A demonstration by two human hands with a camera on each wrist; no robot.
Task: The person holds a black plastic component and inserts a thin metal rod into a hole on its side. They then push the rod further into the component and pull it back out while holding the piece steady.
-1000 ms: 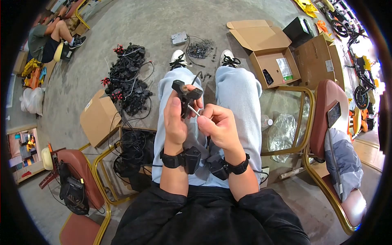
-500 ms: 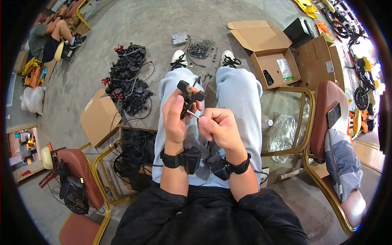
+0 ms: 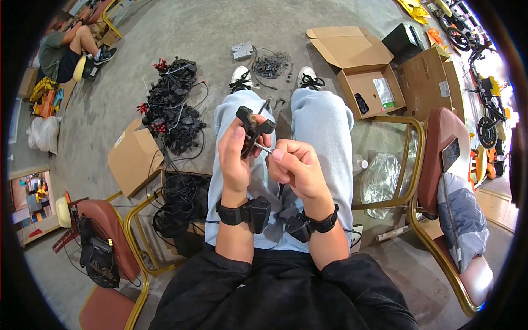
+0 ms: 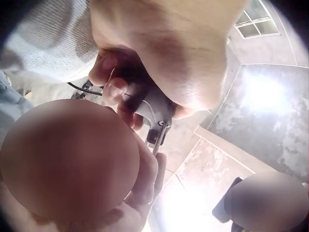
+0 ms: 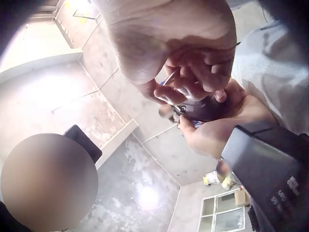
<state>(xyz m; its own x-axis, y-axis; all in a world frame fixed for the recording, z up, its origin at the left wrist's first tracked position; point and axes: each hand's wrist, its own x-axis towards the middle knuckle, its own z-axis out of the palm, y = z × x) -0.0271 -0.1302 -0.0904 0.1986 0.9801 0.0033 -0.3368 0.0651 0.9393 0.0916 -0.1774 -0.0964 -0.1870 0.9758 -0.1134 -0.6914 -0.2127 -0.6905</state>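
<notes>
"What is the left hand (image 4: 166, 50) doing?"
"Its fingers are gripping a black part (image 4: 153, 104); a dark cable (image 4: 84, 90) is running out beside their tips."
"And the right hand (image 4: 142, 181)?"
"It is holding a metal rod (image 4: 159, 139) below those fingers, its tip touching the part."

The head camera is looking steeply down and forward over the trousers (image 3: 322, 124), covering both hands at middle range and a wide sweep of floor (image 3: 214, 33). The left-wrist camera is sitting very close, facing along the palm of the left hand (image 3: 235, 165) and catching a paned window (image 4: 258, 20) behind. The right-wrist camera is viewing the right hand (image 3: 298, 168) equally closely, with the left wrist's dark box (image 5: 263, 157) intruding at the side. All three views are sharing the dark part (image 3: 254, 132) between the hands.
</notes>
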